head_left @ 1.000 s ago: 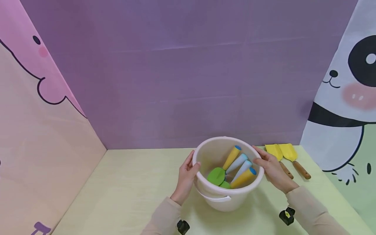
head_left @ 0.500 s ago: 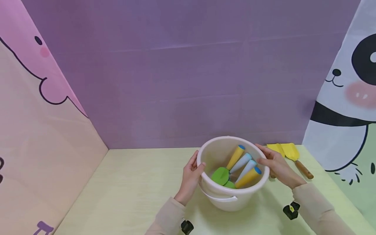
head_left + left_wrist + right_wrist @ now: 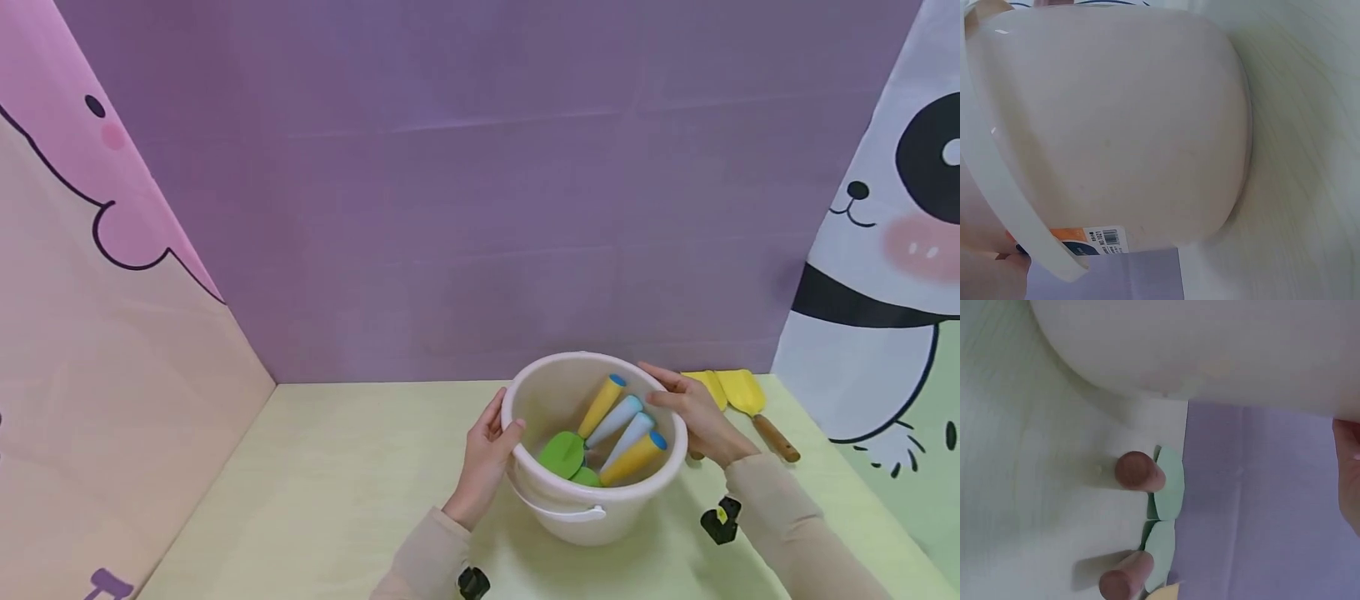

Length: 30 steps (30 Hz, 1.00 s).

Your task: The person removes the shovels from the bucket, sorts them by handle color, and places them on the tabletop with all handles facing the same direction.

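Note:
A pale plastic bucket (image 3: pixel 630 508) stands between my hands at lower right of centre in the head view. My left hand (image 3: pixel 486 462) grips its left rim, thumb on top. On the opposite side, my right hand (image 3: pixel 693 417) holds the rim, thumb over the inner edge. Inside lie small tools with yellow handles (image 3: pixel 636 461) and light-blue handles (image 3: pixel 615 422); green blades (image 3: pixel 562 454) show at the left, other heads are hidden. The bucket wall (image 3: pixel 1122 125) and hanging bail handle (image 3: pixel 997 162) fill the left wrist view. Whether the base touches the table is unclear.
Two yellow shovels (image 3: pixel 738 390) with wooden handles lie on the table behind my right hand; the left one is mostly covered. Their handle ends (image 3: pixel 1138 470) appear in the right wrist view. A purple backdrop (image 3: pixel 450 208) rises behind, with printed side panels.
The bucket and both hands shifted slightly right, covering more of the left shovel. Over the last half second, my right hand slid a little along the rim toward the back.

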Each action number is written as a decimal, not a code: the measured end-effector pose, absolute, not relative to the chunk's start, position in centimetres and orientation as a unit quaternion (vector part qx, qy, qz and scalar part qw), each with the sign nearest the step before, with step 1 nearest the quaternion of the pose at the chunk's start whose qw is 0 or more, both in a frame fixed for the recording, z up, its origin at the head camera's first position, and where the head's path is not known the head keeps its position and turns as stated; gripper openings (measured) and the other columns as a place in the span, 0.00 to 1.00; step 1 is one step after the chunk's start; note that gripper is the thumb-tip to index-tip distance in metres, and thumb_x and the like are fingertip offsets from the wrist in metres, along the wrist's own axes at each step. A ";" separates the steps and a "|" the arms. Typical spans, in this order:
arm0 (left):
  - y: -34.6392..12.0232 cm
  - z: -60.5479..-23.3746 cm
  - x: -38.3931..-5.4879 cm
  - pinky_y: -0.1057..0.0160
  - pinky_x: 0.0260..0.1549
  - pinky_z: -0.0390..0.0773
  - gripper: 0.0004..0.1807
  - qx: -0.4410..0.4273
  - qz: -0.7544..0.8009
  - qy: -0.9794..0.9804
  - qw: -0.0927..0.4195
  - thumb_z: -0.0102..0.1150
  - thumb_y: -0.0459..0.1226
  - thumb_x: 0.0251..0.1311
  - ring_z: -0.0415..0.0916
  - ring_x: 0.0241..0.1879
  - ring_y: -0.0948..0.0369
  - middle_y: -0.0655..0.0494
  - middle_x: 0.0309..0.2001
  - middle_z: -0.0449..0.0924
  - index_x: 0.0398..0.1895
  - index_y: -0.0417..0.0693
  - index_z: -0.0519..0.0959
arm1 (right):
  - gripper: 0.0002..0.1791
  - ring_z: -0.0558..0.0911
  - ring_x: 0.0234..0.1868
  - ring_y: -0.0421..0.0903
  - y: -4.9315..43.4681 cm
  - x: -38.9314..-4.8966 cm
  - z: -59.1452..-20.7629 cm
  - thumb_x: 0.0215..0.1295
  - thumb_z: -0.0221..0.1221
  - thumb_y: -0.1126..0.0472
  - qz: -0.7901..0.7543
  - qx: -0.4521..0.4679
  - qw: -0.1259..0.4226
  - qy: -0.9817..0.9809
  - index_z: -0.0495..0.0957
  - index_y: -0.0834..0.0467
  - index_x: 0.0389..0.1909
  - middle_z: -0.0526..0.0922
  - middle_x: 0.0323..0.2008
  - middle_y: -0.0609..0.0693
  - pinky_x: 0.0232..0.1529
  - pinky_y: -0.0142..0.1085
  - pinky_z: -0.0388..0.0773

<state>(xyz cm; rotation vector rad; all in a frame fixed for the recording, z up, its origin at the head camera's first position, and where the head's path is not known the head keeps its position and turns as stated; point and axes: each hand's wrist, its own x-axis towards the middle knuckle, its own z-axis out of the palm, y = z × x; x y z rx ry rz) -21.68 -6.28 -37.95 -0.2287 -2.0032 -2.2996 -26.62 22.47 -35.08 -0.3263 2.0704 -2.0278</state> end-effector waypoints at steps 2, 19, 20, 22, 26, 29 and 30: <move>-6.3 -37.9 -21.7 0.60 0.58 0.67 0.34 -0.076 -0.748 -0.658 0.044 0.52 0.35 0.61 0.60 0.64 0.50 0.42 0.66 0.59 0.69 0.41 0.54 | 0.34 0.78 0.45 0.35 22.5 -26.7 -34.9 0.64 0.52 0.63 -0.681 -0.113 0.104 0.716 0.52 0.61 0.69 0.72 0.51 0.37 0.44 0.36 0.79; -8.6 -37.3 -20.7 0.55 0.62 0.63 0.27 -0.108 -0.697 -0.709 0.032 0.50 0.38 0.63 0.62 0.63 0.52 0.44 0.63 0.66 0.65 0.40 0.62 | 0.32 0.76 0.48 0.38 22.5 -26.9 -34.8 0.64 0.49 0.66 -0.648 -0.100 0.098 0.749 0.51 0.64 0.69 0.56 0.66 0.67 0.46 0.38 0.78; -8.8 -37.3 -20.5 0.55 0.62 0.63 0.26 -0.105 -0.692 -0.713 0.036 0.51 0.38 0.63 0.63 0.63 0.52 0.45 0.63 0.67 0.64 0.40 0.64 | 0.32 0.76 0.48 0.38 22.5 -26.9 -34.8 0.64 0.49 0.66 -0.647 -0.099 0.098 0.749 0.51 0.64 0.69 0.56 0.66 0.67 0.46 0.38 0.78; -9.3 -37.2 -20.2 0.57 0.60 0.66 0.24 -0.098 -0.683 -0.722 0.050 0.51 0.37 0.63 0.64 0.63 0.53 0.47 0.61 0.68 0.62 0.42 0.67 | 0.32 0.76 0.47 0.38 22.6 -26.9 -34.9 0.64 0.49 0.66 -0.646 -0.097 0.098 0.751 0.51 0.64 0.69 0.57 0.66 0.67 0.46 0.37 0.78; -9.9 -36.6 -19.5 0.64 0.57 0.70 0.21 -0.091 -0.669 -0.733 0.081 0.51 0.33 0.62 0.66 0.61 0.56 0.50 0.59 0.70 0.59 0.44 0.70 | 0.32 0.76 0.48 0.39 22.6 -26.9 -34.9 0.64 0.48 0.67 -0.644 -0.101 0.095 0.752 0.52 0.64 0.68 0.57 0.66 0.67 0.46 0.38 0.78; -10.0 -35.5 -19.2 0.66 0.56 0.70 0.19 -0.118 -0.658 -0.737 0.102 0.52 0.29 0.60 0.69 0.58 0.56 0.49 0.57 0.72 0.56 0.43 0.71 | 0.32 0.76 0.48 0.40 22.5 -26.9 -34.8 0.64 0.48 0.68 -0.644 -0.105 0.095 0.752 0.52 0.65 0.68 0.57 0.66 0.67 0.46 0.39 0.78; -10.0 -35.1 -19.2 0.66 0.57 0.70 0.19 -0.132 -0.649 -0.741 0.106 0.52 0.28 0.59 0.69 0.57 0.56 0.48 0.56 0.73 0.55 0.42 0.72 | 0.32 0.75 0.49 0.40 22.5 -26.9 -34.8 0.64 0.48 0.68 -0.644 -0.107 0.096 0.752 0.52 0.65 0.68 0.57 0.66 0.67 0.47 0.39 0.78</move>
